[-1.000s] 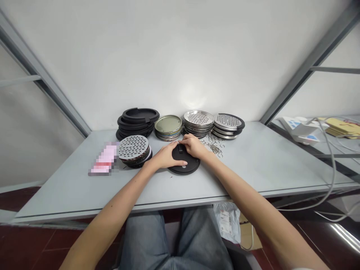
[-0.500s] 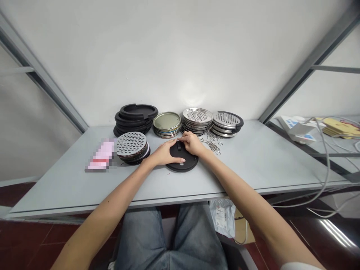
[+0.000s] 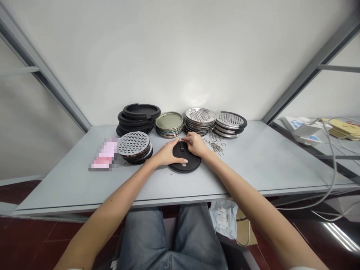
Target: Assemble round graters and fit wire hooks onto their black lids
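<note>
The left hand [image 3: 168, 153] clasps the black disc [image 3: 191, 162] from its left side, thumb laid on top and fingers reaching round to the far rim. Through the head view I see the disc flat on the table [image 3: 261, 161], between both hands and nearer me than the stacks. The right hand [image 3: 197, 144] is curled, its fingertips meeting the left ones by the strap [image 3: 182, 146]. Something small and bright shows there; I cannot tell whether the right fingers pinch it or only press.

For this fine fingertip work, I judge the left thumb should bear down just enough to stop the disc turning, with the palm low. I would make the right hand's movements small and let both sets of fingertips work against each other, rather than drag at the strap. My right wrist wants care beside the loose rings [image 3: 216, 146], and my left beside the grater stack [image 3: 134, 144].
</note>
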`<state>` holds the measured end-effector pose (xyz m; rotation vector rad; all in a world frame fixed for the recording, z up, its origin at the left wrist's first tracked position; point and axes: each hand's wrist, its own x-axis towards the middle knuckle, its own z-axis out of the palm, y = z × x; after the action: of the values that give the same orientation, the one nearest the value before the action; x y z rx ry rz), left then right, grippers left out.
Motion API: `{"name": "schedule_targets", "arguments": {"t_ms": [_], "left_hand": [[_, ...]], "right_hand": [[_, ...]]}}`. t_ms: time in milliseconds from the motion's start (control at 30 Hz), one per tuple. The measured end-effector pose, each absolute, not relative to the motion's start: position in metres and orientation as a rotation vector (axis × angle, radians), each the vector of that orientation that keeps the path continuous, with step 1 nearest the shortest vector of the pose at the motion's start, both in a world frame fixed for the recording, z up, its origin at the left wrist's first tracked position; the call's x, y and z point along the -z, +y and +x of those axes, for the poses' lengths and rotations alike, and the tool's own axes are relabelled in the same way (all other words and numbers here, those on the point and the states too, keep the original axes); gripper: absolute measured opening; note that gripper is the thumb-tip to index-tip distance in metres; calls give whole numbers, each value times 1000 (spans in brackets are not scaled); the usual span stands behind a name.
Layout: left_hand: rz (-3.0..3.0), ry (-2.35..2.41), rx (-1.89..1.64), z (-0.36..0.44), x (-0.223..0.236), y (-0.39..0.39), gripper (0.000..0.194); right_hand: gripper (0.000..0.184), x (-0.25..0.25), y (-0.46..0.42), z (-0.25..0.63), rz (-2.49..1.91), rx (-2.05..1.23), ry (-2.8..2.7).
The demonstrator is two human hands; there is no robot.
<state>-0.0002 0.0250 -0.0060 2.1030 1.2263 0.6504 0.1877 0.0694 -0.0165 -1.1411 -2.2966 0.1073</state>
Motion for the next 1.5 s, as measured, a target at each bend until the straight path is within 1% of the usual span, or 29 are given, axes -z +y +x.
{"name": "schedule_targets", "arguments": {"t_ms": [367,500,667,900,1100,1233,1367,1500], "left_hand": [[2099,1279,-610,-2,8,24,119],[2121,1274,-603,-2,7,23,121],[2136,1255,-619,-3,10,24,120],[2125,1249,-638,-4,10,24,121],[2150,1248,-645,-3,10,24,114],[2140,1230,-640,-3,10,25,114],[2149,1179,-651,-2,6,25,107],[2156,1216,-608,-1,5,26,111]], "right_hand": [[38,20,70,189,-1058,-101,-2306],[40,18,66,188,-1099,-101,-2277],[36,18,64,189,-1174,-109,-2233],[33,18,62,190,-1233,-29,-2252],[34,19,64,191,-1193,-37,-2299],[36,19,66,192,-1158,-56,-2322],[37,18,67,191,-1160,-49,-2340],[37,17,66,190,-1183,-46,-2348]]}}
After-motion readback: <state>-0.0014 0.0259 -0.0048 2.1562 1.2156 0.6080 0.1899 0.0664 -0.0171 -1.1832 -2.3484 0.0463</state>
